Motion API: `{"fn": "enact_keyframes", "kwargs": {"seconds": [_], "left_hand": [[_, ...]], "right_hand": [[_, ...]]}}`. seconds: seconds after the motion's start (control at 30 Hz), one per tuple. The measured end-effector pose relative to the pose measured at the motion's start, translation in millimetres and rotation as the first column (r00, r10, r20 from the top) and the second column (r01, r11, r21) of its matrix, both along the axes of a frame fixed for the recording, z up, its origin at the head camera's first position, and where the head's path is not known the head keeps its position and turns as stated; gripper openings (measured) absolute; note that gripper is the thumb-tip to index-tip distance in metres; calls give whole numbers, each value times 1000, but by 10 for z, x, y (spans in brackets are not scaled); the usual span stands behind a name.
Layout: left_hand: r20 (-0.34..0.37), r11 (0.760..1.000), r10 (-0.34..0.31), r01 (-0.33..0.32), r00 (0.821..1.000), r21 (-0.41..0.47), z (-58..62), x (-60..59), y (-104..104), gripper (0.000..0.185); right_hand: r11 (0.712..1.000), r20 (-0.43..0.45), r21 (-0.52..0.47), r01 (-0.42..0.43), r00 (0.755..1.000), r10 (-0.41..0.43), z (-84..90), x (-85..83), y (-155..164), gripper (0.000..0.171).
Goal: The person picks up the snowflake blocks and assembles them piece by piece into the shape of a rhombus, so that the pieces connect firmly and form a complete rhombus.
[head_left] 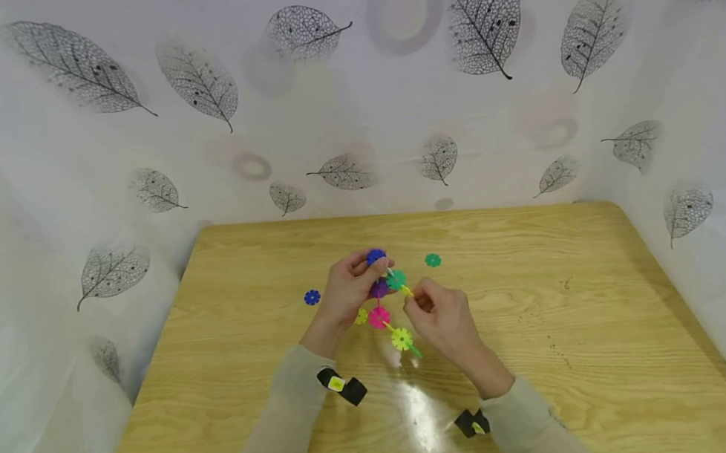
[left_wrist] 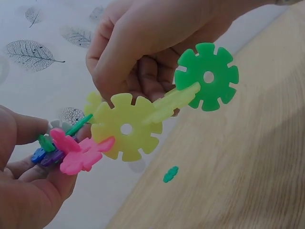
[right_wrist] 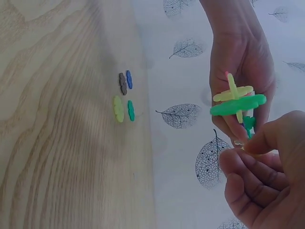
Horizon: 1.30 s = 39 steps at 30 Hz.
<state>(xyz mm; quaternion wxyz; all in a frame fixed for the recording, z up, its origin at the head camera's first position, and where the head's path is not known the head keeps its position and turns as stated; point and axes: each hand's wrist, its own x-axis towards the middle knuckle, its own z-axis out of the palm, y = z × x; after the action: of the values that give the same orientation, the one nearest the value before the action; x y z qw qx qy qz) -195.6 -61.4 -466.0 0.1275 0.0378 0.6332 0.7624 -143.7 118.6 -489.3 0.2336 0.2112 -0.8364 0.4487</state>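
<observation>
A cluster of slotted plastic discs [head_left: 386, 298] hangs above the wooden table [head_left: 549, 325], held between both hands. It includes blue, purple, green, pink and yellow discs. My left hand [head_left: 365, 275] grips its upper end, around the blue and purple discs [left_wrist: 45, 155]. My right hand [head_left: 414, 297] pinches a yellow-green piece at its right side. In the left wrist view a yellow disc [left_wrist: 126, 129], a green disc [left_wrist: 208, 76] and a pink disc [left_wrist: 78, 150] are locked edge to edge. In the right wrist view the cluster [right_wrist: 237, 102] sits in the left hand's fingers [right_wrist: 238, 62].
Loose discs lie on the table: a blue disc [head_left: 312, 297] to the left and a green disc [head_left: 433, 260] to the right. White leaf-print sheeting [head_left: 345, 71] walls the table on three sides. Black wrist straps [head_left: 344, 387] sit on both sleeves.
</observation>
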Motion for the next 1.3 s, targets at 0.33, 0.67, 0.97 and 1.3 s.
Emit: {"fn": "enact_keyframes", "kwargs": {"seconds": [0.33,0.67,0.97,1.3], "left_hand": [[16,1000,-13,13,1000,-1,-11,0,33,37],[82,999,-19,16,996,28,6,-12,-6,38],[149,991,54,-71,987,114,-34,-87,-128,36],[171,978,144,-166,975,126,-27,-191,-409,38]], "right_hand": [[999,-71,31,-18,997,21,10,6,13,9],[999,-55,22,-30,998,31,1,-7,-4,9],[997,-34,12,-76,996,77,-59,-32,-39,6],[983,227,176,-57,974,16,-327,-99,-175,17]]}}
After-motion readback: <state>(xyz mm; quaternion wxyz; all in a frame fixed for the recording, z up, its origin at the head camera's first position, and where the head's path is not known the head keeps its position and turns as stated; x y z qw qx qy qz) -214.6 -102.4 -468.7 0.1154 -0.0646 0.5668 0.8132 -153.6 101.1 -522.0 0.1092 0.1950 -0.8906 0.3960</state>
